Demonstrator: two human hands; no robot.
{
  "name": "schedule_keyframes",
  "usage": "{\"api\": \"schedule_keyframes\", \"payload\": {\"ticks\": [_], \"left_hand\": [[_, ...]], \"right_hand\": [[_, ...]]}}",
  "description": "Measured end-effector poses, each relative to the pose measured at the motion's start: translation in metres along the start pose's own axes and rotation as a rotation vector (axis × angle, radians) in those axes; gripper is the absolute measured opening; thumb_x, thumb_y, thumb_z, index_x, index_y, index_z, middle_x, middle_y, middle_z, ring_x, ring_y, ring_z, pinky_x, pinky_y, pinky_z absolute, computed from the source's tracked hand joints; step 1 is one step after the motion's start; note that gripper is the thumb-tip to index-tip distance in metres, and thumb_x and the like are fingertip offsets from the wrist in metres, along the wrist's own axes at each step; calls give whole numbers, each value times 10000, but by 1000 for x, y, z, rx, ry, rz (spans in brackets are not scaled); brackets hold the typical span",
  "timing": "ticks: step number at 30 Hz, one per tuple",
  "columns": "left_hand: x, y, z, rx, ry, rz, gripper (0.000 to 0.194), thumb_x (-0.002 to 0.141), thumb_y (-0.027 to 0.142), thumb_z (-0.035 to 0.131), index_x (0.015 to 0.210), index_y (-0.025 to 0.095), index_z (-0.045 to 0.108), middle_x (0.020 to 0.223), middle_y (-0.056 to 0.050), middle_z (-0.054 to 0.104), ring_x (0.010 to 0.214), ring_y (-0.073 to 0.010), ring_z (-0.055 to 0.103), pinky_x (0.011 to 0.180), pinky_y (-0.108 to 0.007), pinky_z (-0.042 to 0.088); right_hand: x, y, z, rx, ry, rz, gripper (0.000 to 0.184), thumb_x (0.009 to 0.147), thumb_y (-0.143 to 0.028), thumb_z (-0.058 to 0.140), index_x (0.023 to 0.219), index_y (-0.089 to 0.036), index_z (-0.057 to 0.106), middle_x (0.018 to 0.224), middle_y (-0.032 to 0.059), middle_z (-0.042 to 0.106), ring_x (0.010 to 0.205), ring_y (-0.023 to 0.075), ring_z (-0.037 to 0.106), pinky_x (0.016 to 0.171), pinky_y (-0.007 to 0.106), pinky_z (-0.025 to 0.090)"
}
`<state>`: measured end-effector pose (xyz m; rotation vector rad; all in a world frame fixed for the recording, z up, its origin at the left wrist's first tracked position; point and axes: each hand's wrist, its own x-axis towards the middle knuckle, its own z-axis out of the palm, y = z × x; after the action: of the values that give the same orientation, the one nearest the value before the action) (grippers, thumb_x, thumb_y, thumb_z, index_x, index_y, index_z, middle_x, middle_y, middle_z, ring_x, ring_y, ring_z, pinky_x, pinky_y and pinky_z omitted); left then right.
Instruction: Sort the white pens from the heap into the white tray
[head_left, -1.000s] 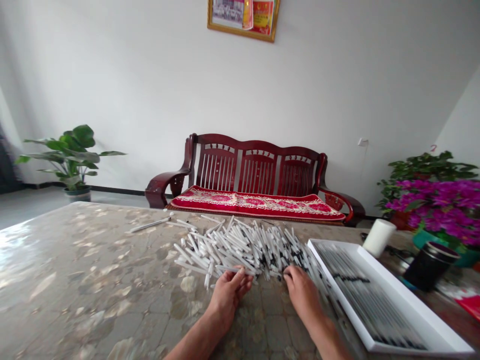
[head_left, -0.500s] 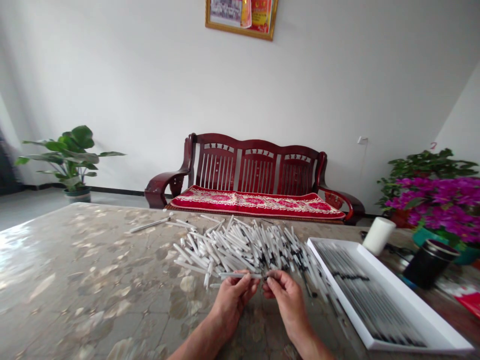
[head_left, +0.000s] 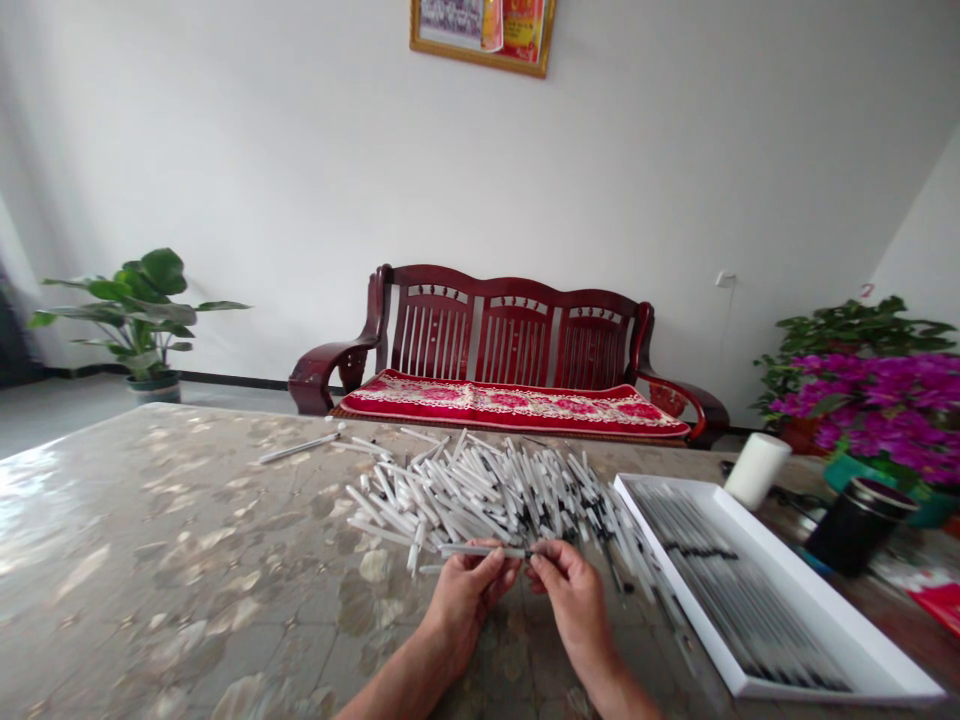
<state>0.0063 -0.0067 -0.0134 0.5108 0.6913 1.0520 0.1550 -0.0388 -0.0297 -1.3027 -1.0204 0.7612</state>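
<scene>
My left hand point(head_left: 466, 592) is closed around a slim, translucent white pen point(head_left: 463, 549), held level just above the table's near side. At the pen's dark right end, the fingers of my right hand point(head_left: 574, 590) are pinched together. Whether the dark part is a separate cap or tip, I cannot tell, as the fingertips cover it. Right behind both hands lies a loose pile of white pen parts point(head_left: 450, 495), some with black ends. To the right, a shallow white box point(head_left: 847, 600) contains rows of clear pens point(head_left: 772, 610) with black ends.
A white cylinder point(head_left: 757, 472) and a black cup point(head_left: 859, 525) stand beyond the box, near purple flowers point(head_left: 885, 400). Two or so pens point(head_left: 300, 448) lie apart at the left on the patterned table point(head_left: 187, 560). Behind the table is a wooden bench point(head_left: 517, 335).
The pen's dark end and my right fingertips have come slightly closer together. Both hands otherwise keep nearly the same place, and the pile and box look the same.
</scene>
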Motion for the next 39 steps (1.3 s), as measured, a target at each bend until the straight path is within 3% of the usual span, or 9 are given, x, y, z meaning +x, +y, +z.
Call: {"api": "schedule_keyframes", "payload": {"ticks": [5,9,17,21,24,29,34,39], "left_hand": [[0,-2,0,-9,14,4,263,590,167,913,721,141,686,680,-38,749,670,-144,715,643,-195,572],[-1,-3,1,-10,5,53,365,486,257,964,700,138,694,659,-40,749,632,-136,690,617,-201,553],[-3,-5,2,51,-19,98,453,393,361,981,663,135,695,610,-29,732,558,-120,636,595,-225,534],[-3,-4,2,41,-24,90,456,416,386,972,680,133,700,618,-28,733,591,-125,646,611,-223,528],[-1,-2,2,38,-35,75,455,426,396,968,682,130,702,622,-26,732,596,-116,641,617,-215,521],[-1,-3,2,57,-43,65,465,394,388,976,663,131,698,612,-28,727,593,-130,646,601,-228,521],[-2,-2,2,50,-28,53,459,400,386,977,669,130,707,631,-24,736,595,-117,652,619,-219,534],[-1,-4,1,60,-7,36,473,371,372,984,666,137,698,614,-24,740,599,-133,671,595,-217,537]], "right_hand": [[0,1,0,-166,-2,-112,328,765,-543,714,813,-219,728,750,57,735,700,234,682,652,313,556],[-2,-4,1,-241,-42,-170,269,834,-497,650,823,-232,696,764,53,720,719,227,667,680,303,534],[-9,-12,5,-486,-41,-285,393,962,-535,420,751,-249,588,674,43,662,629,204,615,582,281,430],[-11,-15,4,-506,-75,-275,448,983,-531,353,750,-242,603,631,23,641,584,185,595,546,264,413],[-10,-17,2,-504,-126,-293,388,975,-486,391,830,-231,644,667,13,659,606,175,597,562,252,417],[-9,-13,-1,-472,-174,-193,469,979,-521,365,664,-227,551,536,-11,552,508,163,529,478,253,344],[-8,-11,0,-451,-172,-271,346,956,-495,456,799,-220,596,687,4,638,644,172,597,579,243,415],[-7,-8,0,-509,-178,-235,438,973,-514,388,662,-232,513,577,-15,557,552,157,535,519,246,355]]}}
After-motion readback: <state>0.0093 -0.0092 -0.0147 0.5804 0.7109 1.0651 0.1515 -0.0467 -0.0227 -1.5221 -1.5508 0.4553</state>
